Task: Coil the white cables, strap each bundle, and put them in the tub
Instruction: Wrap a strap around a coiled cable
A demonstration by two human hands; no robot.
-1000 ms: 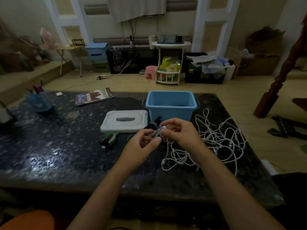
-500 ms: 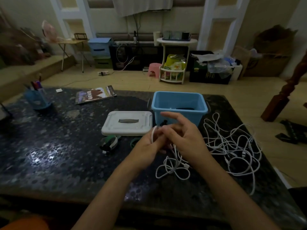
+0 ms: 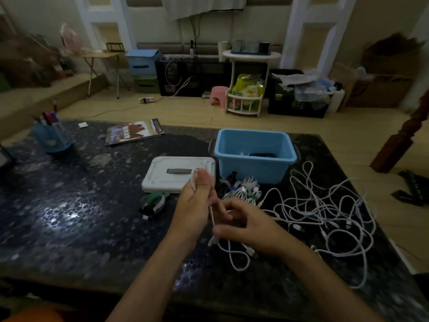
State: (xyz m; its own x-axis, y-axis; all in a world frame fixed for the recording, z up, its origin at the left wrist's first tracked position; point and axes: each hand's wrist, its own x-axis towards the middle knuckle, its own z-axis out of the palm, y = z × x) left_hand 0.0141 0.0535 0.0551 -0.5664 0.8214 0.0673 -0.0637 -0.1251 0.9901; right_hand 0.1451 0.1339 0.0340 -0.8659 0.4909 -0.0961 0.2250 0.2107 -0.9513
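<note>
Our left hand point(image 3: 195, 203) pinches white cable point(image 3: 211, 213) upright; right hand point(image 3: 246, 225) pinches it lower; blue tub point(image 3: 255, 168) at 12 o'clock.

A magazine point(image 3: 134, 134) lies near the far edge of the dark speckled table point(image 3: 69, 217), tilted. Toward the far left corner stands a blue pen cup point(image 3: 51, 139) with markers in it, and a small white card point(image 3: 82, 125) lies at the far edge between the two. Beyond the table, on the wooden floor, a pink stool point(image 3: 218, 95) sits just beside a white rack point(image 3: 248, 82) holding yellow-green packets, with mugs on top. A blue box point(image 3: 142, 62) is stacked on a green one against the wall, near a folding table point(image 3: 102, 57). A black crate point(image 3: 299, 98) of clutter stands right of the rack.
</note>
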